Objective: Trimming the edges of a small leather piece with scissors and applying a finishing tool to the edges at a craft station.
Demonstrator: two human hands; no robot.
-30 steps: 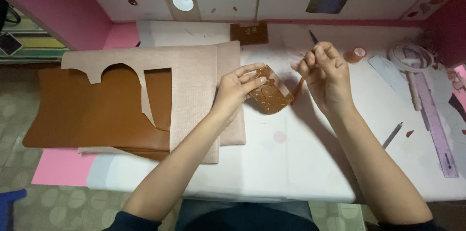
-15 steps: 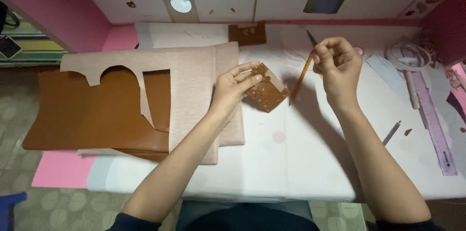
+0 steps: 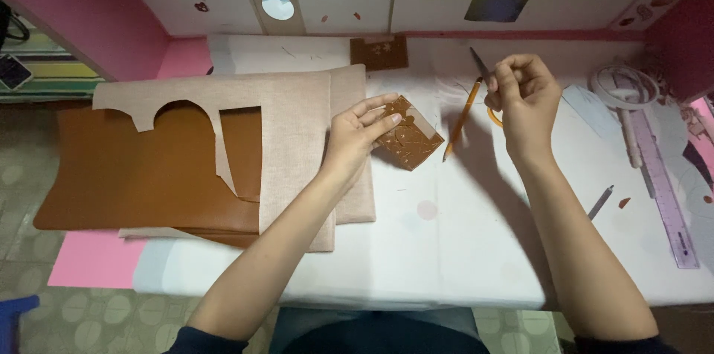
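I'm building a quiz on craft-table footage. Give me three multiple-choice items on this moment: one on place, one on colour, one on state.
1. Where is the small brown leather piece?
A. at the left hand's fingertips
B. on the floor
C. under the ruler

2. What colour is the pencil?
A. blue
B. yellow-orange
C. green

3. How is the right hand?
A. flat on the table
B. closed, raised above the table
C. resting on the large brown sheet

Answers:
1 A, the left hand touches its edge on the white table.
2 B, its shaft is yellow-orange.
3 B, the fingers are curled by the pencil's top end.
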